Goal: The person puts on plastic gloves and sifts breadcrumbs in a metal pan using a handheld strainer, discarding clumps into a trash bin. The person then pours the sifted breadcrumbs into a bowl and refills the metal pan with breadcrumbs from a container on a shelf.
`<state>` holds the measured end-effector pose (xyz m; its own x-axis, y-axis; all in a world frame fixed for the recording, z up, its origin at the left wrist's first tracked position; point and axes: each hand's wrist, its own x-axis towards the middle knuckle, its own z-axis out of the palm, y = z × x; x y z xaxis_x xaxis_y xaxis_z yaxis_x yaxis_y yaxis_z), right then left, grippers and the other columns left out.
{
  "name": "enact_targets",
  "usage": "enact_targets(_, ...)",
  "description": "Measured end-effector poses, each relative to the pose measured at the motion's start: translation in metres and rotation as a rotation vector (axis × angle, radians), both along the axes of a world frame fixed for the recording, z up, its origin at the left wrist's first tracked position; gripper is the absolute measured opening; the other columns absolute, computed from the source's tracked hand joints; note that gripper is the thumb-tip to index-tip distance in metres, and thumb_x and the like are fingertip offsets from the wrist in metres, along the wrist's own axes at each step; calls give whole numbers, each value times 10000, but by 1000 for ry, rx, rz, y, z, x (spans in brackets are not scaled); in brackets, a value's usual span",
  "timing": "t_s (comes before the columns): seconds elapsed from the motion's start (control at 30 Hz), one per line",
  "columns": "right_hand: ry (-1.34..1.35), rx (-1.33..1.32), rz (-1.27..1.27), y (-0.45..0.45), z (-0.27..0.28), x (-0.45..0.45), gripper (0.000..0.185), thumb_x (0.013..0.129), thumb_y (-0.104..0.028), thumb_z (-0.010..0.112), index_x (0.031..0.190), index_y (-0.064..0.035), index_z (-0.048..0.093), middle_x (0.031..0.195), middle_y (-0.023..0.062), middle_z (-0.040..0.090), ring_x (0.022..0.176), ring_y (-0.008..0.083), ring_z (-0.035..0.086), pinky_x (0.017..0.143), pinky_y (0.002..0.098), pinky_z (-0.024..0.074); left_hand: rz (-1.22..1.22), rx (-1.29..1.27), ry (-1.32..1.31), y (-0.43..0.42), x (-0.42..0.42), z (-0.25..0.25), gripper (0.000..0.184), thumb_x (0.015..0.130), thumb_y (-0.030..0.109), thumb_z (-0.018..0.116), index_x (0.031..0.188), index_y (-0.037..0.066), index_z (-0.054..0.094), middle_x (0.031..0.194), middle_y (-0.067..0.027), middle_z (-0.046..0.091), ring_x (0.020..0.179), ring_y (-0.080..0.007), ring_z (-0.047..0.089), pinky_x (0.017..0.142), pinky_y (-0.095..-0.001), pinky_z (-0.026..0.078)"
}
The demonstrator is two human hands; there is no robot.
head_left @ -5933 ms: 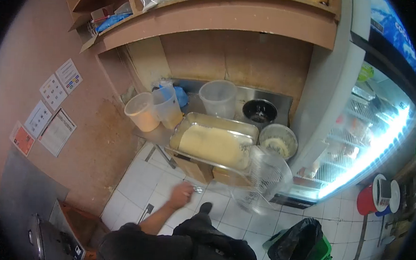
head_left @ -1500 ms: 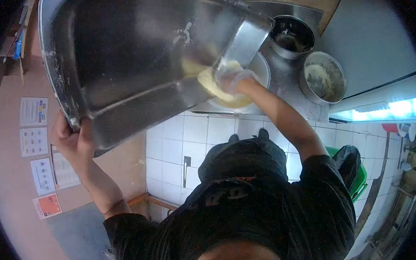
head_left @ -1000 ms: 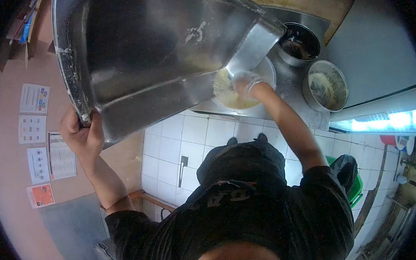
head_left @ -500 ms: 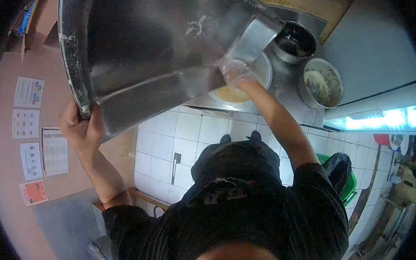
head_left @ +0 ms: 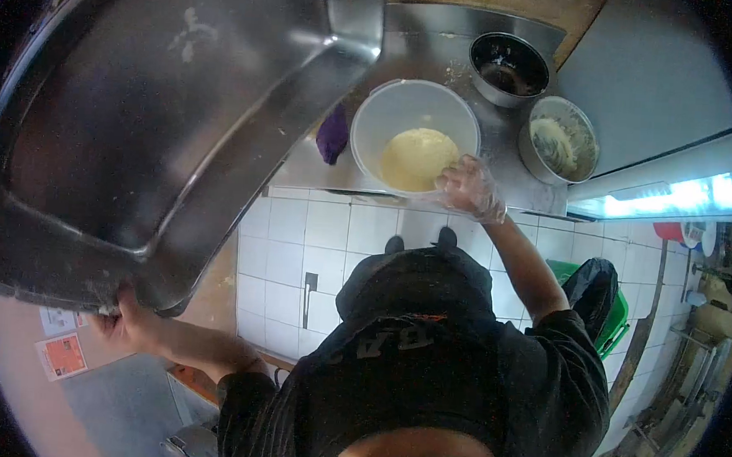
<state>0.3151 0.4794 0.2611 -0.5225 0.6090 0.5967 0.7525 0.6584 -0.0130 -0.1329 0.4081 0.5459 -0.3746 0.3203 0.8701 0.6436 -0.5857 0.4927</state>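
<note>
A big metal pan [head_left: 223, 94] fills the upper left, tilted, its inside bare but for a few pale smears. My left hand [head_left: 130, 323] grips its lower corner. On the steel counter [head_left: 444, 49] stands a white plastic tub [head_left: 376, 133] holding pale yellow powder [head_left: 419, 158]. My right hand [head_left: 471, 187], in a clear plastic glove, is at the tub's near right rim with fingers curled; whether it pinches the rim is hard to tell. A purple cloth-like item [head_left: 333, 134] lies left of the tub.
Behind the tub to the right are a dark-lined round pan [head_left: 510, 70] and a metal bowl [head_left: 562, 142] with pale residue. A lit fridge [head_left: 678, 193] stands at the right. Below it is a green bin [head_left: 616, 319] with a black bag. Papers [head_left: 63, 354] hang on the left wall.
The metal pan has swung left and away from the tub, with my left hand lower on it. My right hand has left the pan's corner and moved right and down to the tub's rim.
</note>
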Motion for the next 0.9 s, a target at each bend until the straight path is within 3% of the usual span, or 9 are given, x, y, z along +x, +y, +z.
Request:
enact_targets(0.1, 195, -4, -172, -19, 11, 19, 537, 710, -593, 743, 885, -94, 652, 969, 114, 617, 854, 254, 600, 761, 396, 492, 83, 8, -74, -10, -3, -15, 325, 684, -56, 686, 1003, -88, 637, 927, -118, 654, 808, -167, 601, 725, -274, 479)
enact_targets(0.17, 21, 5, -501, -46, 29, 41, 691, 668, -672, 724, 1006, -81, 608, 1036, 121, 594, 911, 275, 590, 811, 413, 488, 75, -64, -82, -18, -10, -28, 307, 697, -53, 662, 1001, -83, 639, 923, -112, 654, 807, -165, 601, 722, -275, 476)
enact_targets(0.27, -349, 367, -775, -69, 34, 98, 895, 646, -743, 692, 1181, -41, 545, 1075, 119, 589, 944, 290, 600, 847, 432, 498, -15, -158, -33, -16, -1, -43, 239, 722, -48, 611, 959, -62, 641, 884, -82, 646, 777, -140, 585, 698, -267, 451)
enact_targets(0.37, 13, -79, -664, -104, 88, 110, 901, 652, -694, 734, 1197, -3, 540, 1031, 132, 610, 905, 296, 620, 857, 449, 493, -144, -545, -177, -10, 7, -77, 179, 725, -41, 613, 900, -13, 633, 845, -36, 625, 750, -106, 549, 681, -246, 416)
enact_targets(0.67, 195, 692, -793, -169, 212, 141, 623, 736, -602, 713, 628, -4, 574, 752, 168, 636, 709, 286, 630, 674, 408, 527, -414, -1037, -261, 68, 35, -178, 202, 698, -26, 522, 862, 30, 625, 744, 20, 590, 677, -102, 542, 603, -258, 449)
enact_targets(0.7, 201, 698, -823, -171, 232, 138, 681, 740, -675, 644, 645, -4, 581, 721, 142, 624, 652, 269, 609, 619, 391, 506, -413, -1131, -237, 86, 1, -229, 202, 712, -13, 537, 888, 24, 629, 743, -6, 599, 670, -119, 553, 600, -272, 462)
enact_targets(0.73, 203, 726, -851, -165, 255, 137, 750, 745, -748, 575, 661, -3, 589, 690, 115, 612, 594, 251, 588, 563, 375, 485, -448, -1152, -226, 91, 13, -219, 208, 725, -6, 544, 911, 22, 633, 746, -29, 610, 666, -134, 572, 591, -286, 473)
enact_targets(0.77, 193, 816, -853, -160, 267, 151, 750, 745, -748, 575, 661, -3, 589, 690, 115, 612, 594, 251, 588, 563, 375, 485, -404, -1181, -295, 98, 36, -204, 202, 722, -30, 535, 887, 20, 640, 749, -31, 625, 666, -139, 583, 580, -281, 466)
enact_targets(0.9, 417, 992, -821, -175, 315, 192, 714, 787, -685, 569, 808, 27, 619, 760, 124, 622, 645, 233, 596, 599, 348, 480, -673, -1190, -387, 116, 32, -268, 166, 719, -49, 537, 828, 21, 642, 730, -17, 644, 656, -142, 595, 577, -276, 460)
